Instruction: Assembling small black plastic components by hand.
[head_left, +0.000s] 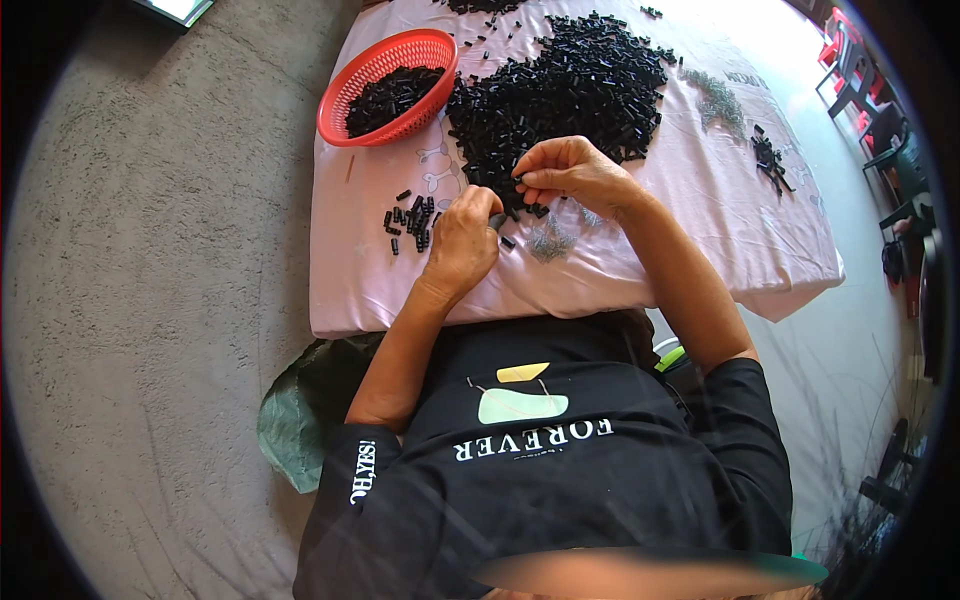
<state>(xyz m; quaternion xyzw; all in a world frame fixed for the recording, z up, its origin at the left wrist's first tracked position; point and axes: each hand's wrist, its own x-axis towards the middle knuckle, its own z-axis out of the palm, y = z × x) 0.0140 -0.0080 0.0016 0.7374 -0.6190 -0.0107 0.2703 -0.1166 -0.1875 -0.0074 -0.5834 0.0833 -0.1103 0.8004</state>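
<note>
My left hand (464, 236) is closed near the front of the table, its fingers curled with a dark bit showing at the tips; what it holds is mostly hidden. Just right of it and a little farther off, my right hand (580, 178) pinches a small black piece between thumb and fingertips. Both hands are close together but apart, at the near edge of a big pile of short black tube-like pieces (560, 95). Beside my left hand lies a small group of black pieces (411, 222). A little heap of fine silvery metal parts (551, 241) sits below my right hand.
A red plastic basket (340, 70) with more black pieces stands at the far left of the pink cloth-covered table (370, 290). Farther right lie another silvery heap (715, 103) and a few black pieces (770, 163). A green bag (293, 425) is beside my left arm.
</note>
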